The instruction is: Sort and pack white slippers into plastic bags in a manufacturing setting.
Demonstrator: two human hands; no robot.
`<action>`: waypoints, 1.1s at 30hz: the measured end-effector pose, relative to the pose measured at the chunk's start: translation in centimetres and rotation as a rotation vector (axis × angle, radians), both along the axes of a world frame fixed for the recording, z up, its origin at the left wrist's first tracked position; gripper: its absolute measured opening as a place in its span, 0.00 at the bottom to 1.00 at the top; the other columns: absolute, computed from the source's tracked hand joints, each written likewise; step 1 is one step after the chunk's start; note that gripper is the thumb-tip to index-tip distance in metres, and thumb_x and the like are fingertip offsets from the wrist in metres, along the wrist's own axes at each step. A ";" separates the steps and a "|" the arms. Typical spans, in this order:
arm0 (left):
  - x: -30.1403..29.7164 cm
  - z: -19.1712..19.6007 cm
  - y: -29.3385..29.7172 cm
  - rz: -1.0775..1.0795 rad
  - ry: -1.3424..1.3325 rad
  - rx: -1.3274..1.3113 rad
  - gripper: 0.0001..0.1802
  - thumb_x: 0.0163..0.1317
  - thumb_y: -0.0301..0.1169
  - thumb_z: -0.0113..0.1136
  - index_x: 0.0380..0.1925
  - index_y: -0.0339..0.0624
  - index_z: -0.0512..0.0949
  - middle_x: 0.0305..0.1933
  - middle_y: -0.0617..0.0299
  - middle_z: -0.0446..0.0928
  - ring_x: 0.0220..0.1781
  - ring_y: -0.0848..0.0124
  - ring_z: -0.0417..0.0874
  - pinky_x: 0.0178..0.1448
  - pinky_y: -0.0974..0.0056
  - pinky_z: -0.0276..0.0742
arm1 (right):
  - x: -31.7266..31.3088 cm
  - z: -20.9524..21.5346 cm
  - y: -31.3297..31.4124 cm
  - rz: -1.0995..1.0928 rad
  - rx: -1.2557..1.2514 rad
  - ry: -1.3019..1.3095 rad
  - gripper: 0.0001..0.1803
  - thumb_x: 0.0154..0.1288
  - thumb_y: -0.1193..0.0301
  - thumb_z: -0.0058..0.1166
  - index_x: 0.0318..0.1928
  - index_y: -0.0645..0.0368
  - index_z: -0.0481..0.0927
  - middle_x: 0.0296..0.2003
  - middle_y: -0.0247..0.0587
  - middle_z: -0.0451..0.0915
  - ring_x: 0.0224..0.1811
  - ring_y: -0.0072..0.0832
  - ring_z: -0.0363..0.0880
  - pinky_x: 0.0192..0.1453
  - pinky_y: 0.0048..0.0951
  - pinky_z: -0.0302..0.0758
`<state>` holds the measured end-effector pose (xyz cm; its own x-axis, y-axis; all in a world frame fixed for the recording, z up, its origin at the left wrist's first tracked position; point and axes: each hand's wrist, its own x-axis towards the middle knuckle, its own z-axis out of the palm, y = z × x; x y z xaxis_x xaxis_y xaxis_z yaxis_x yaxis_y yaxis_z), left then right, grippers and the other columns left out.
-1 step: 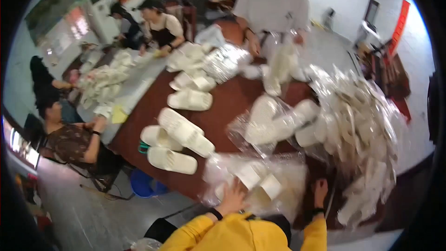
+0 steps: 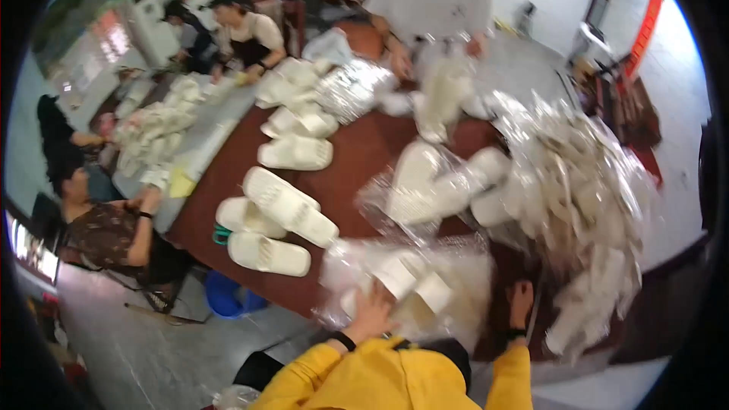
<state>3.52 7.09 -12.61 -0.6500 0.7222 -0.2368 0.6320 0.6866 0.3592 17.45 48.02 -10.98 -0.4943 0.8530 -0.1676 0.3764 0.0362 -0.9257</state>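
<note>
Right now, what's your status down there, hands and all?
Left hand flat on the clear bag of white slippers, fingers spread. Right hand resting on the brown table beside it, holding nothing. Heap of bagged slippers crowding the right side.

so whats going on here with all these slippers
A person in yellow sleeves works at a dark red table strewn with white slippers and clear plastic bags. The left hand rests on a clear bag with white slippers at the near edge; the right hand lies on the table beside a heap of bagged slippers. Loose slippers lie stacked to the left. Other people stand and sit around the table, handling slippers too.
</note>
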 end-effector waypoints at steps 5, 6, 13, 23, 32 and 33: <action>-0.7 0.6 0.3 -0.068 0.081 0.107 0.45 0.56 0.66 0.54 0.60 0.39 0.75 0.77 0.34 0.47 0.80 0.38 0.33 0.71 0.22 0.24 | 9.7 0.2 6.2 -0.262 -0.160 0.632 0.07 0.73 0.74 0.46 0.39 0.65 0.75 0.42 0.46 0.81 0.45 0.29 0.83 0.45 0.22 0.79; -0.8 0.9 0.0 -0.015 0.157 0.215 0.45 0.56 0.66 0.56 0.61 0.39 0.73 0.76 0.35 0.49 0.80 0.39 0.34 0.71 0.22 0.23 | 9.7 0.8 6.3 -0.359 -0.130 0.738 0.08 0.72 0.75 0.46 0.37 0.66 0.77 0.39 0.46 0.82 0.44 0.28 0.83 0.44 0.19 0.78; 0.1 1.1 -0.5 -0.007 0.141 0.194 0.46 0.56 0.64 0.58 0.63 0.39 0.69 0.74 0.40 0.53 0.80 0.40 0.34 0.71 0.22 0.23 | 16.0 19.1 2.2 -0.611 0.315 0.958 0.08 0.75 0.73 0.44 0.35 0.60 0.71 0.31 0.33 0.70 0.32 0.21 0.69 0.36 0.21 0.70; -0.8 2.9 0.3 -0.089 -0.005 0.277 0.44 0.56 0.50 0.63 0.67 0.35 0.62 0.75 0.40 0.53 0.79 0.39 0.41 0.75 0.28 0.25 | 4.1 29.5 -12.3 -0.052 0.012 1.095 0.16 0.72 0.77 0.48 0.58 0.61 0.69 0.35 0.38 0.73 0.32 0.24 0.72 0.33 0.21 0.72; -1.5 1.2 3.2 0.007 0.053 0.299 0.37 0.62 0.42 0.55 0.65 0.29 0.61 0.71 0.37 0.59 0.75 0.36 0.50 0.75 0.28 0.25 | -4.1 27.9 -22.7 0.812 -0.287 0.772 0.07 0.72 0.82 0.43 0.48 0.66 0.67 0.32 0.48 0.78 0.33 0.33 0.82 0.38 0.31 0.80; -1.8 2.2 3.4 0.022 0.026 0.364 0.31 0.61 0.38 0.56 0.62 0.32 0.67 0.70 0.36 0.59 0.75 0.36 0.51 0.77 0.32 0.34 | -4.2 28.5 -23.0 0.853 -0.330 0.788 0.06 0.73 0.82 0.42 0.49 0.67 0.67 0.33 0.49 0.78 0.34 0.35 0.82 0.41 0.33 0.81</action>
